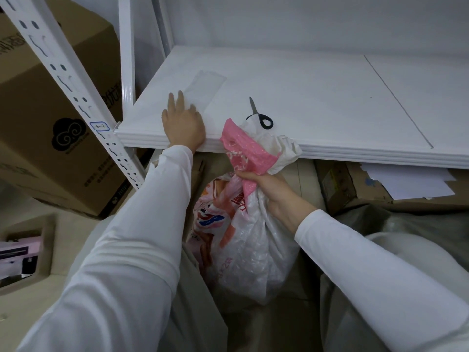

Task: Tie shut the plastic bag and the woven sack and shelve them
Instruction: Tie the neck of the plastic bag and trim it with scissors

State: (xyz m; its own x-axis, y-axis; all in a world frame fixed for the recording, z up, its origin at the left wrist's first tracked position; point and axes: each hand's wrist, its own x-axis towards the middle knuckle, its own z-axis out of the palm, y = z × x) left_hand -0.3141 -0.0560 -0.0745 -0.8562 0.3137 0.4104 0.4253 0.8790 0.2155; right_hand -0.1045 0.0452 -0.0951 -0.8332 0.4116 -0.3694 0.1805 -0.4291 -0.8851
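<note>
A woven sack [243, 240], white with pink and orange print, stands on the floor below the white shelf [317, 97]. My right hand [269, 189] grips its gathered neck, and the pink and white mouth [248, 146] flares up over the shelf's front edge. A clear plastic bag [203, 88] lies flat on the shelf at the left. My left hand [181, 120] rests palm down on the near end of it, fingers spread, at the shelf's front edge.
Black-handled scissors [261, 115] lie on the shelf just behind the sack's mouth. A large cardboard box [50, 110] sits left of the white slotted upright [76, 90]. More boxes [355, 186] and papers lie under the shelf at the right.
</note>
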